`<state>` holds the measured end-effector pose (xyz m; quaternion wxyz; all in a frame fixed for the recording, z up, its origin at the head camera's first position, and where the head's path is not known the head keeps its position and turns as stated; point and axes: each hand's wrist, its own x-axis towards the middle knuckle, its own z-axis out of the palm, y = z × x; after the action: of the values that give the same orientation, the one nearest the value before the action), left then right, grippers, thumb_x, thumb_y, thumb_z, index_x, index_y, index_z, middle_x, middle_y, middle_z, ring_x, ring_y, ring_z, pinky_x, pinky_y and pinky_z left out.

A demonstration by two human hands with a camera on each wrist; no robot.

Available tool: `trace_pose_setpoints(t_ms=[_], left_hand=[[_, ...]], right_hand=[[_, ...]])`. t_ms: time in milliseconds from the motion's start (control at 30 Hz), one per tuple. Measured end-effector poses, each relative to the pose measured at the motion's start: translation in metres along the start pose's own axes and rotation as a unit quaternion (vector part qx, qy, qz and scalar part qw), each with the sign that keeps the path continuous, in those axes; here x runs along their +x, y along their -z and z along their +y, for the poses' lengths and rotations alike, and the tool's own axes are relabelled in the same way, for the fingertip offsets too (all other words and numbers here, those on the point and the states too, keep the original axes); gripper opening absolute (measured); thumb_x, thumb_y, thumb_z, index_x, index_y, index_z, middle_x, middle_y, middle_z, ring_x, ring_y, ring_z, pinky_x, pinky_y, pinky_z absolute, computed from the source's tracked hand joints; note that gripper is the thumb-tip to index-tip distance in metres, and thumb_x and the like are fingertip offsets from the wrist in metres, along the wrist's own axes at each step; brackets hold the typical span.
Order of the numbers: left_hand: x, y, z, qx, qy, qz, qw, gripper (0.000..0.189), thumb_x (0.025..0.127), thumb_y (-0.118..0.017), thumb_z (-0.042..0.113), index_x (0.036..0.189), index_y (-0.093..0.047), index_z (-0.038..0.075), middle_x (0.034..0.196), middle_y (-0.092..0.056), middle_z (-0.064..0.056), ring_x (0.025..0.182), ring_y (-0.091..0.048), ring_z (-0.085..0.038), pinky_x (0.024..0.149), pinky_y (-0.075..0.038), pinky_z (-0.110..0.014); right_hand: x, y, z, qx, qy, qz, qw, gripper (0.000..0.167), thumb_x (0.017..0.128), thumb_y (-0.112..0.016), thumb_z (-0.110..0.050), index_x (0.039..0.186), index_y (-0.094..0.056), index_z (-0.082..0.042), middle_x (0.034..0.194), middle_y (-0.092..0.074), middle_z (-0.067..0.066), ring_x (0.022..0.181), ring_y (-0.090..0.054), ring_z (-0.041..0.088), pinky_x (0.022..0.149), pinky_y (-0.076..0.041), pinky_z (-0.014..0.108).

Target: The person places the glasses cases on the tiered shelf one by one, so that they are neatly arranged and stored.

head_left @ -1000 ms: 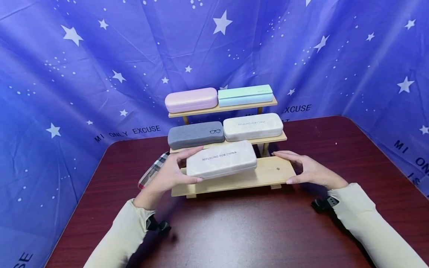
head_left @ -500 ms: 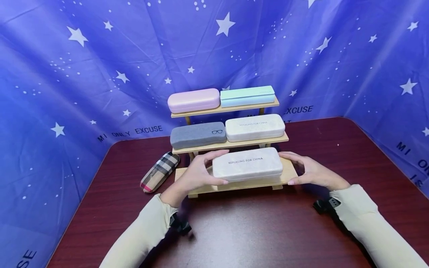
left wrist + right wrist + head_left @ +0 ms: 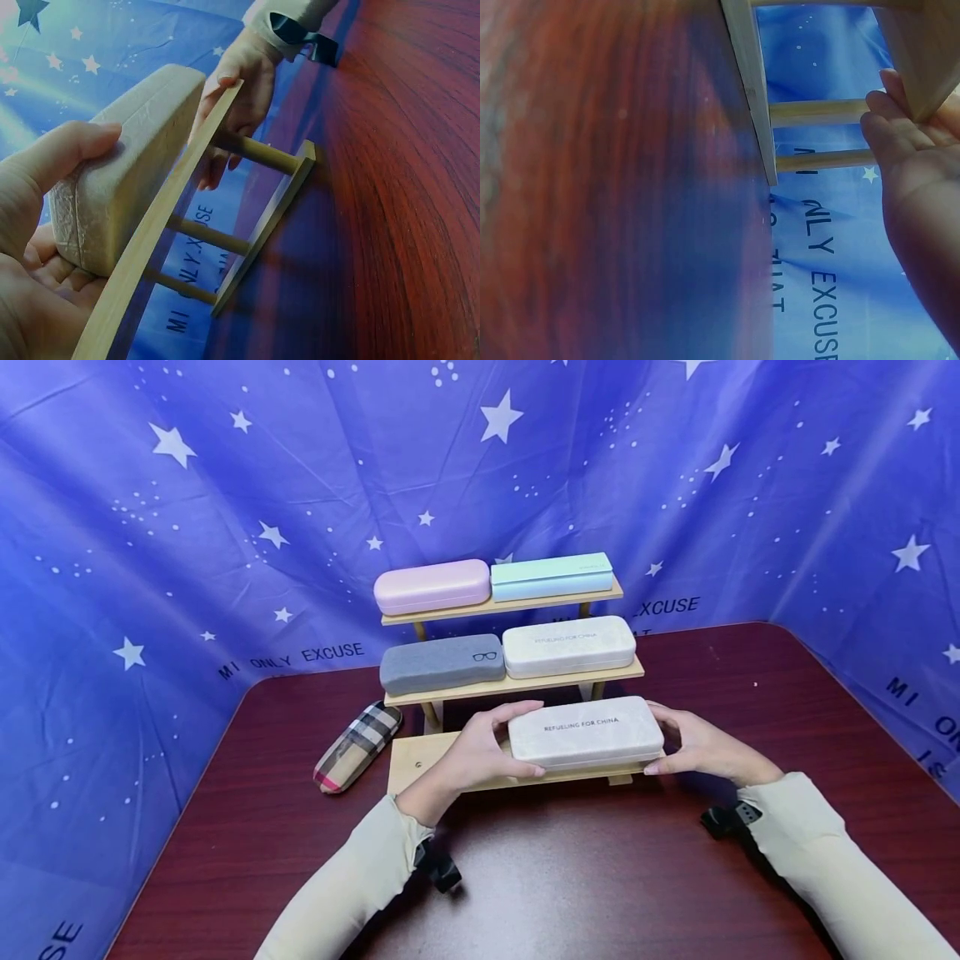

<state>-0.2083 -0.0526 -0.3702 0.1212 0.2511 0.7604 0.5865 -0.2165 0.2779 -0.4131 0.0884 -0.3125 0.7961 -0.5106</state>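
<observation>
In the head view my left hand (image 3: 483,747) grips the left end of a white glasses case (image 3: 587,732) printed "REFUELING FOR CHINA". The thumb lies along its front and the fingers pass behind. This case (image 3: 127,169) is right over the lowest shelf of a wooden display stand (image 3: 420,768); whether it touches the board I cannot tell. My right hand (image 3: 701,747) holds the right end of that shelf, thumb at the front and fingers at the back. From the right wrist, the right hand (image 3: 930,172) shows with its fingers against the board.
The middle shelf bears a grey glasses case (image 3: 442,664) and another white case (image 3: 570,646). A pink case (image 3: 432,587) and a mint-green case (image 3: 552,578) sit on top. A plaid case (image 3: 358,747) lies on the dark red table (image 3: 247,827) left of the stand.
My left hand has carried the white glasses case rightward and lower along the bottom shelf, levelling it, up to the right hand. The right hand has stayed at the shelf's end.
</observation>
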Motion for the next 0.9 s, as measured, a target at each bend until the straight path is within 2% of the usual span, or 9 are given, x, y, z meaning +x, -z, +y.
trace_pose_setpoints(t_ms=[300,600,900], left_hand=[[0.0024,-0.003,-0.003,0.007,0.0,-0.001,1.0,0.081,0.059,-0.085,0.0,0.133,-0.054,0.01,0.123,-0.058,-0.006,0.097,-0.056,-0.012,0.089,-0.045,-0.027],[0.0058,-0.0038,-0.0049,0.024,-0.005,-0.008,0.9997,0.082,0.059,-0.086,0.002,0.133,-0.054,0.011,0.12,-0.059,-0.007,0.093,-0.056,-0.011,0.083,-0.046,-0.021],[0.0062,-0.0007,-0.0032,0.046,0.011,-0.022,0.9986,0.083,0.061,-0.087,0.007,0.136,-0.051,0.012,0.117,-0.061,-0.008,0.092,-0.055,-0.01,0.082,-0.045,-0.021]], right_hand=[[-0.0001,0.0,-0.0026,-0.024,-0.022,0.008,0.9994,0.084,0.069,-0.079,-0.004,0.14,-0.035,0.005,0.121,-0.055,-0.014,0.106,-0.053,0.003,0.088,-0.041,0.014],[-0.0026,0.0009,-0.0013,-0.021,-0.024,0.008,0.9995,0.085,0.069,-0.077,-0.003,0.141,-0.033,0.007,0.12,-0.054,-0.016,0.103,-0.054,0.004,0.086,-0.043,0.015],[-0.0009,0.0004,-0.0009,0.0,-0.014,-0.002,0.9999,0.083,0.07,-0.076,0.0,0.141,-0.032,0.007,0.123,-0.054,-0.015,0.104,-0.054,0.005,0.085,-0.045,0.017]])
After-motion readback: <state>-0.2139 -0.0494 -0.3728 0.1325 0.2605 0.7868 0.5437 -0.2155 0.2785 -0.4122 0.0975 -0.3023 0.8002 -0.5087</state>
